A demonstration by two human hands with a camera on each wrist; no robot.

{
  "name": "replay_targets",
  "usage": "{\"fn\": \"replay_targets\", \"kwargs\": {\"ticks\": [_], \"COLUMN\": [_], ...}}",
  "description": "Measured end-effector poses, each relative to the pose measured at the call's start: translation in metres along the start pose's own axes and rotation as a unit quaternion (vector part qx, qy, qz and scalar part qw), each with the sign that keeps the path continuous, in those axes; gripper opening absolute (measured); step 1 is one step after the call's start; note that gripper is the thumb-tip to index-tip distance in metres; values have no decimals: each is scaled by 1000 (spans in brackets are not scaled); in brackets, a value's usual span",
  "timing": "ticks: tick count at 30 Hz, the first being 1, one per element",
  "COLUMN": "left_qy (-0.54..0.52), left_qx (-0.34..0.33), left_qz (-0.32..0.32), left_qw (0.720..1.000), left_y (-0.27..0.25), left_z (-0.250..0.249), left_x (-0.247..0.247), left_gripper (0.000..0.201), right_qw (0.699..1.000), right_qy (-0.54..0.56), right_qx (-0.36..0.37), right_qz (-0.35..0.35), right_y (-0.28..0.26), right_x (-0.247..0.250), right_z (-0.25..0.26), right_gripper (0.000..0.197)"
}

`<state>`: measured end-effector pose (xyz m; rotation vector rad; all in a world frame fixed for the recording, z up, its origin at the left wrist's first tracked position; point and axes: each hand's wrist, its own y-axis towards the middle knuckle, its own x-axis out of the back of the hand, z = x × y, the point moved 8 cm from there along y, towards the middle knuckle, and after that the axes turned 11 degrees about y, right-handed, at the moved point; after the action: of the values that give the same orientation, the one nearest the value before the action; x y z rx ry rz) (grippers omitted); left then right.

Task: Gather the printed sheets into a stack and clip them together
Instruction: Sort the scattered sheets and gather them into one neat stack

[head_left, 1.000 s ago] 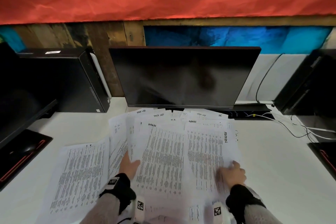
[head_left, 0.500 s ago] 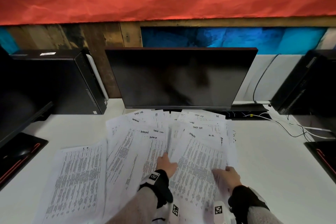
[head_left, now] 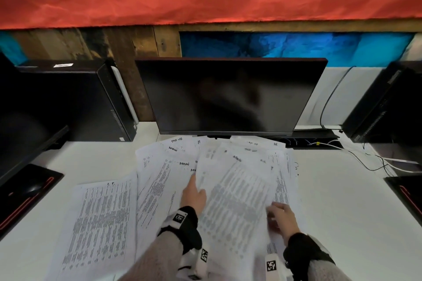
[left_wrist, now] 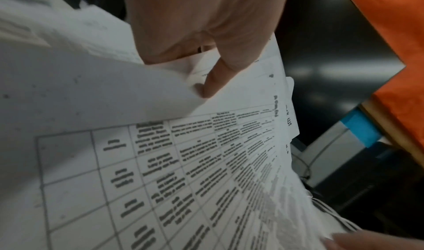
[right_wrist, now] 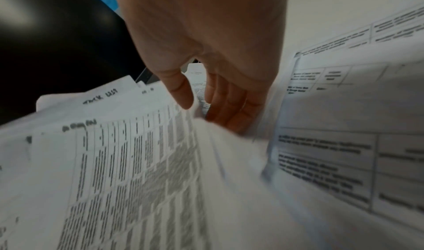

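Observation:
Several printed sheets (head_left: pixel 239 201) lie fanned and overlapping on the white desk (head_left: pixel 342 223) in front of the monitor. One more sheet (head_left: pixel 100 219) lies apart at the left. My left hand (head_left: pixel 194 191) is in the middle of the pile and pinches a raised sheet between thumb and fingers. In the left wrist view the left hand (left_wrist: pixel 201 79) has its thumb on a table-printed sheet (left_wrist: pixel 183 163), its fingers hidden behind paper. My right hand (head_left: pixel 279 214) grips the pile's right edge. In the right wrist view a blurred sheet edge rises between the right hand's (right_wrist: pixel 199 99) thumb and fingers.
A dark monitor (head_left: pixel 228 98) stands right behind the sheets. Black computer towers stand at the left (head_left: pixel 68 102) and the right (head_left: pixel 388 102). A mouse on a black pad (head_left: pixel 27 191) lies far left. Cables (head_left: pixel 376 162) trail at the right.
My left hand has moved from the pile's left edge to its middle and lifted a sheet over to the right. The right hand stays at the right edge.

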<state>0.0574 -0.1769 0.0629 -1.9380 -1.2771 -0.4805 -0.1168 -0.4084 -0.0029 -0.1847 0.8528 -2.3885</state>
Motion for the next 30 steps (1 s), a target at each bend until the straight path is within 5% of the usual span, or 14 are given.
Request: {"fn": "replay_targets", "kwargs": {"ticks": [2,6,12,15,20,26,30], "left_qy": [43,144,14,-98,-133,-173,-251], "left_qx": [42,140,184,155,93,-70,-86], "left_qz": [-33,-44,12,-13,5,70,36], "left_qw": [998,979,983,983,987,980,964], "left_y": [12,23,16,11,-4,-15,-10], "left_z": [24,75,96,88,57,-5,-24], "left_x": [24,54,39,30,25,50,77], "left_gripper": [56,55,70,64,67,56,41], "right_qw": [998,994,988,981,979,975,946], "right_qy": [-9,-84,-92,-113,-79,60,185], "right_qx": [-31,-31,-89,-85,-123,-116,-84], "right_qz": [52,67,89,129,145,181,253], "right_y": [-6,-12,-17,-25,-29,-41,-47], "right_x": [-18,-41,-69,-79,-80,-80,-93], "right_z": [-8,-22,-42,-38,-41,-12,37], "right_gripper": [10,18,37,67,43,21,40]}}
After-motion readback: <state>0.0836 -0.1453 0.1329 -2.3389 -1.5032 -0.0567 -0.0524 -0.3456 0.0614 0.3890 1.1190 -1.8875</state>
